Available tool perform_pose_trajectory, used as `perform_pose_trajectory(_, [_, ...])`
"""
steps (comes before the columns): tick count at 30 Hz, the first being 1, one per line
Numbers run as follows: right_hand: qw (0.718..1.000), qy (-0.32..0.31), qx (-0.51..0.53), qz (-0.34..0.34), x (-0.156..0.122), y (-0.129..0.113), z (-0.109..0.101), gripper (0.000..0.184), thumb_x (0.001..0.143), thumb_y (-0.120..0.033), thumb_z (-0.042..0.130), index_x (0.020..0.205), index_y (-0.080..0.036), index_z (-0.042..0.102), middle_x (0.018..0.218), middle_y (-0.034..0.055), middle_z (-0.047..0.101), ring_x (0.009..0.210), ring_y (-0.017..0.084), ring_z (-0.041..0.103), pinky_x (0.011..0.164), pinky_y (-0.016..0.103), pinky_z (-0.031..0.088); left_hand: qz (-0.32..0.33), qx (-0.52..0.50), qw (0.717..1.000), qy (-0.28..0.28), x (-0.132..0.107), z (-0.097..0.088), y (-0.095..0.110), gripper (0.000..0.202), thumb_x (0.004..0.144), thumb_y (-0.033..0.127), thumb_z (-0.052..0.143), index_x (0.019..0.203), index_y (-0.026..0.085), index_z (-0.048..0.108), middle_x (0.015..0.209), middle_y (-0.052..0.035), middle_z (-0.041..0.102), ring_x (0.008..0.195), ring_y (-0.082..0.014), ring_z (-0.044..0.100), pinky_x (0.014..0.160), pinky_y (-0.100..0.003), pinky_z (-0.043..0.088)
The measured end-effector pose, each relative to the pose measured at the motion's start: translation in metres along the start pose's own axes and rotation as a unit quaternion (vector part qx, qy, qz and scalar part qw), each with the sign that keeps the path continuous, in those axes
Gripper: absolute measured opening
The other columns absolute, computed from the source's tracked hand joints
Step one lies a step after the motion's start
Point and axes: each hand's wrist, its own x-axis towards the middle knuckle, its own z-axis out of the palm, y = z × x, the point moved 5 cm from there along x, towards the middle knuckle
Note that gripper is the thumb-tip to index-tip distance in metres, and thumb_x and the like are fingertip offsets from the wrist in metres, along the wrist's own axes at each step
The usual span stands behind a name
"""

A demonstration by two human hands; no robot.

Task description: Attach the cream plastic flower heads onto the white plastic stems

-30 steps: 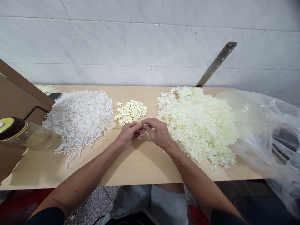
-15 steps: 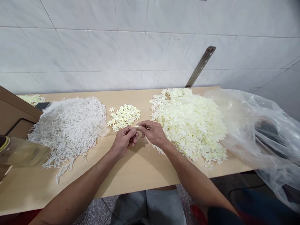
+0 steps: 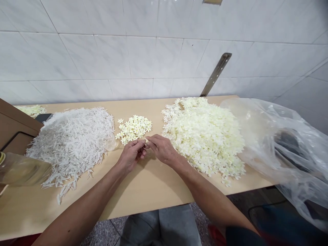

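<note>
My left hand and my right hand meet over the middle of the table, fingertips pinched together. Between them shows a small pale artificial flower, mostly covered by the fingers. Just beyond the hands lies a small heap of cream flowers with yellow centres. To the right of my right hand spreads a large pile of pale yellow-white flowers. Left of my left hand is a big mound of thin white stem-like pieces.
A clear plastic jar lies at the left beside a brown box-like panel. On the right, a transparent plastic bag hangs over the edge of the wooden table. A metal bracket stands against the tiled wall.
My fingertips have come closer together around the small flower, my right hand shifting slightly left. The whole view has shifted slightly; the piles look the same.
</note>
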Motion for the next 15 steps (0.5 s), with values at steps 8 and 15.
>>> perform_pose_trajectory(8, [0.987, -0.102, -0.121, 0.009, -0.0032, -0.0054, 0.0012, 0.029, 0.107, -0.035, 0.045, 0.101, -0.016, 0.066, 0.088, 0.0083, 0.069, 0.083, 0.018, 0.064, 0.075, 0.027, 0.042, -0.019, 0.047, 0.998, -0.035, -0.0033, 0.0043, -0.0044, 0.034, 0.079, 0.045, 0.078, 0.077, 0.012, 0.069, 0.059, 0.0001, 0.056, 0.049, -0.0065, 0.048, 0.042, -0.018, 0.032])
perform_pose_trajectory(15, [0.975, -0.113, -0.185, 0.053, -0.0082, -0.0047, -0.0023, 0.019, 0.105, -0.025, 0.042, 0.097, -0.019, 0.058, 0.083, 0.0049, 0.066, 0.064, 0.015, 0.053, 0.058, 0.028, 0.023, 0.032, 0.139, 0.99, 0.009, -0.0035, 0.0045, -0.0012, 0.046, 0.083, 0.057, 0.07, 0.085, 0.012, 0.071, 0.067, -0.0045, 0.064, 0.049, -0.0132, 0.058, 0.045, -0.026, 0.047])
